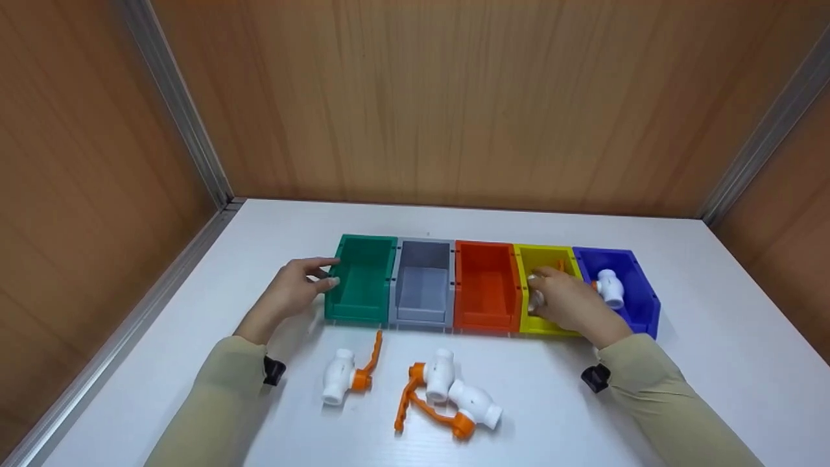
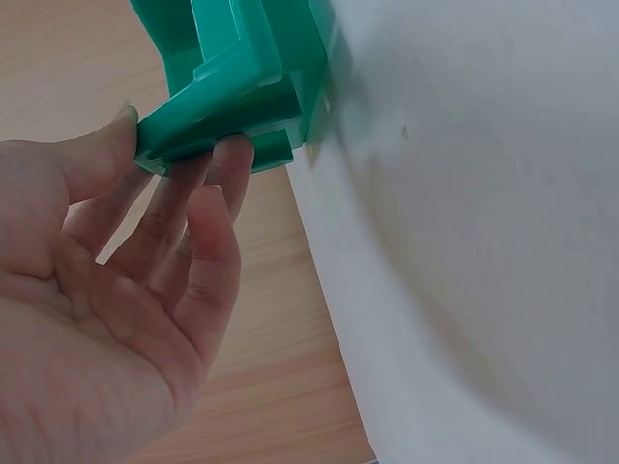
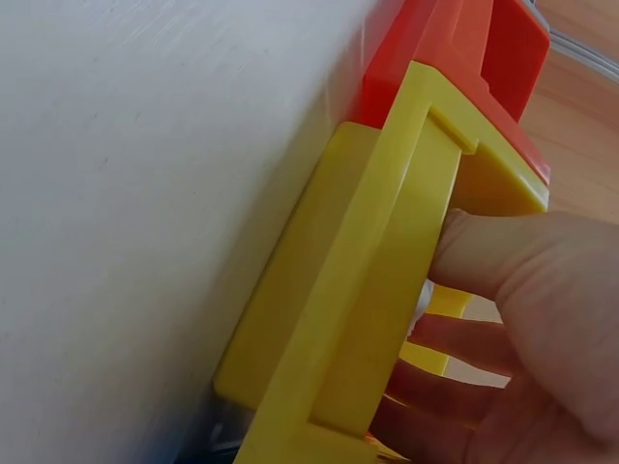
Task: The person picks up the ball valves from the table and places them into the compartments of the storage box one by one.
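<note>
Valve (image 1: 535, 296) and right hand (image 1: 572, 299) overlap deep in the yellow bin (image 1: 550, 326), so I get only scraps of it: in the head view, a white sliver beside the fingertips and an orange tip beyond the knuckles that may or may not be its handle. The right wrist view gives me one more white patch; the bin's wall covers the rest, fingertips included. The blue bin (image 1: 639, 310), at the row's end toward the bench's (image 1: 703, 311) right edge, holds a second valve (image 1: 610, 289), its orange part mostly hidden from me. Both sleeves (image 1: 207, 399) run off the bottom, where the bench's near edge is cut off too.

The right hand reaches in with its back up, thumb and fingers narrowed around the first valve's white body, toward the red bin (image 1: 487, 285); how firmly they grip, I can't tell. The left hand (image 1: 290, 288) pinches the outer rim of the green bin (image 1: 361, 279), thumb above, fingers below.

The gray bin (image 1: 425, 292) stands between green and red. Nearer me on the bench, a left valve (image 1: 336, 377) lies apart, while a middle valve (image 1: 440, 375) and a right valve (image 1: 476, 403) touch, handles meeting.
</note>
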Available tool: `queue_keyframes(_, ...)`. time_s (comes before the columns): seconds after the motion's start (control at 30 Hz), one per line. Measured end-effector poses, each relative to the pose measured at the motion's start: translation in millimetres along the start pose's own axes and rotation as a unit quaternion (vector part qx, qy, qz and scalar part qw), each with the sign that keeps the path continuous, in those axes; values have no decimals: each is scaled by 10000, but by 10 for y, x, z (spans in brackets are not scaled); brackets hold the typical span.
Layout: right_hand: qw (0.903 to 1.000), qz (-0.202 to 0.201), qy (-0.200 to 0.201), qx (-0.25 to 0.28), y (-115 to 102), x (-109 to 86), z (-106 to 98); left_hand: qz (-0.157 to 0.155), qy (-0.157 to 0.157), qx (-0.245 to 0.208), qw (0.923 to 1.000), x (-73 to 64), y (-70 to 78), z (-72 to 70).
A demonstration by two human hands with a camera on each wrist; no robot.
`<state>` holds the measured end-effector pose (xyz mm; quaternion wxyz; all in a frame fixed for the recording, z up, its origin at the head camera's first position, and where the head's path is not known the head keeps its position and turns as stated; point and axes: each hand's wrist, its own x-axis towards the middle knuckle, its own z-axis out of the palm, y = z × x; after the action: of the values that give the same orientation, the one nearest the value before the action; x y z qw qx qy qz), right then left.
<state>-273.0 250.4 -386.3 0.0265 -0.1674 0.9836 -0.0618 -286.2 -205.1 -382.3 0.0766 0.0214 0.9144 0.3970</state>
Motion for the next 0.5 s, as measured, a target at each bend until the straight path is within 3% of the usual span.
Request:
queue_keyframes(0.2, 9999, 54, 115, 26, -4, -25, 12, -83, -17, -78, 9999, 6, -3, 18)
queue_keyframes(0.5, 9985, -176, 510, -69, 17, -127, 40, -10, -40, -50, 10000, 4, 10, 31)
